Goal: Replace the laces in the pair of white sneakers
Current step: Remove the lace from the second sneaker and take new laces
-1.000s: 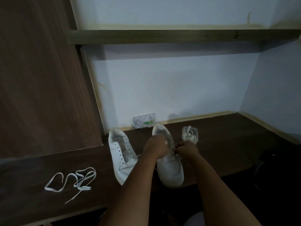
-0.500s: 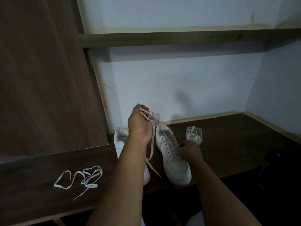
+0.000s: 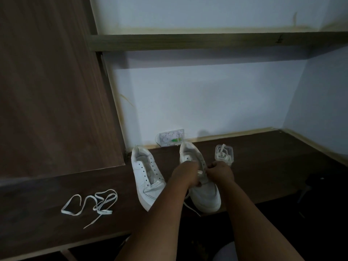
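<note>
Two white sneakers stand side by side on the dark wooden desk [image 3: 263,166]. The left sneaker [image 3: 146,178] has bare eyelets and no lace. Over the eyelets of the right sneaker [image 3: 205,196] my left hand [image 3: 185,175] and my right hand [image 3: 219,173] meet, both pinching a white lace [image 3: 192,207] whose free end trails off the desk's front edge. A loose white lace [image 3: 94,203] lies tangled on the desk at the left. A clear plastic box [image 3: 224,152] holding a coiled white lace stands just right of the sneakers.
A small clear packet [image 3: 170,137] with a green mark leans against the white wall behind the sneakers. A tall wooden panel [image 3: 52,91] rises at the left and a shelf [image 3: 207,41] runs overhead. Dark floor lies below the desk edge.
My left hand was raised high with the lace pulled up; it has come back down onto the right sneaker beside my right hand.
</note>
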A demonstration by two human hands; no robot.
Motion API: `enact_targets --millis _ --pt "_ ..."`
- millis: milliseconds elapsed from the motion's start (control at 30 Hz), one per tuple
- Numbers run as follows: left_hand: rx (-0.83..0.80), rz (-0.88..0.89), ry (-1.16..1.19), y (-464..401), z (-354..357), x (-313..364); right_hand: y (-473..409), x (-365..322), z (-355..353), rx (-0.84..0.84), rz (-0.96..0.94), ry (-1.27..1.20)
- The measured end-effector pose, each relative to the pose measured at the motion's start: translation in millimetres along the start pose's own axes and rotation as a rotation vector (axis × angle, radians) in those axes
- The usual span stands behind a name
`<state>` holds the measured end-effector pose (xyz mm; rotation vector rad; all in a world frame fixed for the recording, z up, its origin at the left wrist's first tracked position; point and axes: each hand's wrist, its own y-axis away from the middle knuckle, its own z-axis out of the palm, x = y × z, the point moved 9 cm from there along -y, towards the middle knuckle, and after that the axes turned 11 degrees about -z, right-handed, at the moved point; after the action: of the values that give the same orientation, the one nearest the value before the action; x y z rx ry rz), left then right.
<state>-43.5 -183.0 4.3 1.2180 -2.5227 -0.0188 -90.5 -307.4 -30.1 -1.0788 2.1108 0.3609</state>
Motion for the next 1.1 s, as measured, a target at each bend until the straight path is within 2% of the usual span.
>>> enact_targets --millis 67,200,333,433,500,633,800,933,1100 --pt "0.006 0.003 0.009 -2.2 2.8 2.1 -0.6 2.2 0.0 -0.022 0.002 -0.023" --pt "0.053 -0.001 0.241 -9.8 -2.3 -4.0 -2.2 3.3 -1.7 -0.033 -0.005 -0.069" --pt "0.079 -0.139 0.502 -18.2 -2.4 -23.4 -3.6 1.6 5.8 -0.038 0.012 -0.163" --pt "0.091 -0.25 0.589 -21.0 -2.2 -32.2 -3.7 -11.0 5.9 0.014 -0.05 -0.103" --pt "0.108 -0.255 0.546 -18.6 -2.1 -35.7 -0.2 -19.5 8.2 0.028 -0.096 -0.076" --pt "0.126 -0.139 0.351 -17.8 -2.1 -39.5 2.3 -29.1 19.3 -0.043 -0.2 -0.007" --pt "0.085 -0.187 0.287 -24.3 4.9 -46.7 4.1 -29.2 6.5 -0.006 -0.214 0.095" --pt "0.155 -0.198 0.27 -23.5 5.4 -42.4 4.5 -33.1 13.7 -0.016 -0.192 0.224" --pt "0.133 -0.176 0.316 -27.5 16.7 -39.8 3.9 -30.7 17.6 -0.144 -0.175 0.133"
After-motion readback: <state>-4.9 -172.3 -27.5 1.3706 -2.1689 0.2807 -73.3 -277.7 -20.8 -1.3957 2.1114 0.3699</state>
